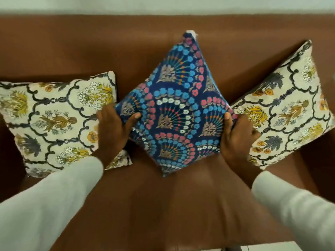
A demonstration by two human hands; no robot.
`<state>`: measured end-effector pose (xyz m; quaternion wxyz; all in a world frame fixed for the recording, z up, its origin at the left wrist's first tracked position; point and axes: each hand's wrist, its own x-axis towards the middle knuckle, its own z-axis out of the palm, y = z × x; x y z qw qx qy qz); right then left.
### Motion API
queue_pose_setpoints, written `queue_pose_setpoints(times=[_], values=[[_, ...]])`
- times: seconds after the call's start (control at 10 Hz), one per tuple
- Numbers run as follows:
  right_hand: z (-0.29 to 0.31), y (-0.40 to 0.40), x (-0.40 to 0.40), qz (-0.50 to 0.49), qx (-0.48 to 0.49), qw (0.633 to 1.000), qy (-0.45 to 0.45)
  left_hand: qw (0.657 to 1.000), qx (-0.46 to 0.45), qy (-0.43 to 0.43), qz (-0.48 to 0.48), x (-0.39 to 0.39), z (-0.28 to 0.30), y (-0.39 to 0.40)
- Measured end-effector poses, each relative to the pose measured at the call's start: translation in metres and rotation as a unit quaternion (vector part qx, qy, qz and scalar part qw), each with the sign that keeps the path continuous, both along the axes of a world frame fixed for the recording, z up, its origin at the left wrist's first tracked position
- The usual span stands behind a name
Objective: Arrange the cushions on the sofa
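A blue cushion (178, 109) with pink, blue and white flower arcs stands on one corner in the middle of the brown leather sofa (154, 201), leaning towards the backrest. My left hand (114, 129) grips its left corner and my right hand (237, 134) grips its right corner. A cream cushion (52, 122) with yellow and grey flowers lies at the left, partly under my left hand. A second cream floral cushion (288, 109) leans at the right, touching the blue one's right corner.
The sofa's backrest (90, 42) runs across the top, with a pale wall (163, 5) behind it. Bare brown seat lies in front of the cushions. My pale sleeves cover both lower corners. A strip of light floor (272, 246) shows at the bottom right.
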<state>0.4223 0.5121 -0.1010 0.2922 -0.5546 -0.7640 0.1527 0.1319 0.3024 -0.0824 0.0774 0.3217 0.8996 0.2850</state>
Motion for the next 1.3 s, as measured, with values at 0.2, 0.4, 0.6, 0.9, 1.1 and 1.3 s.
queue_pose_setpoints(times=[0.2, 0.4, 0.6, 0.9, 1.1, 1.3], values=[[-0.003, 0.014, -0.02, -0.093, -0.074, 0.989, -0.087, 0.999, -0.016, -0.008, -0.037, -0.008, 0.005, 0.014], [0.012, -0.146, -0.102, 0.222, -0.083, 0.965, 0.113, 0.987, 0.01, 0.137, 0.087, -0.095, 0.025, -0.085], [-0.034, -0.255, -0.225, 0.285, -0.436, 0.839, 0.155, 0.985, -0.14, 0.099, 0.031, -0.229, 0.061, -0.172], [-0.021, -0.248, -0.279, 0.178, -0.329, 0.927, 0.035, 0.986, -0.097, 0.033, 0.131, -0.231, 0.036, -0.214], [-0.002, -0.197, -0.284, 0.224, -0.168, 0.956, -0.089, 0.984, -0.042, -0.096, 0.143, -0.236, 0.012, -0.232], [0.007, -0.215, -0.251, 0.204, -0.119, 0.972, -0.009, 0.977, -0.009, -0.022, 0.212, -0.183, 0.009, -0.228]])
